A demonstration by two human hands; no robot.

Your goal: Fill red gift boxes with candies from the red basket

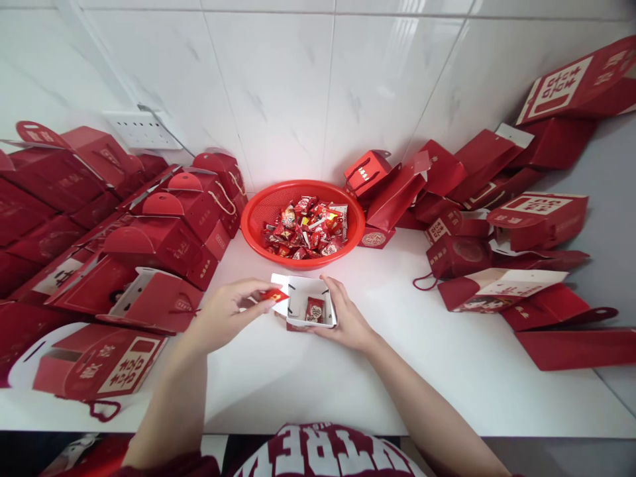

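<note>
Nearest is your maroon shirt [328, 454]. Red cartons [169, 252] crowd the left. Your left hand [231, 315] pinches a red packet [275, 296] by the flap of an open box [299, 301]; behind it, a basket [256, 222] holds wrapped sweets [311, 228]. Your right hand [348, 318] grips the box, another packet [315, 310] inside. More cartons [460, 255] stand rightmost.

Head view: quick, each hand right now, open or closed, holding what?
Left hand: closed, pinching a small red packet.
Right hand: holding an open box, curled around its right side.
</note>
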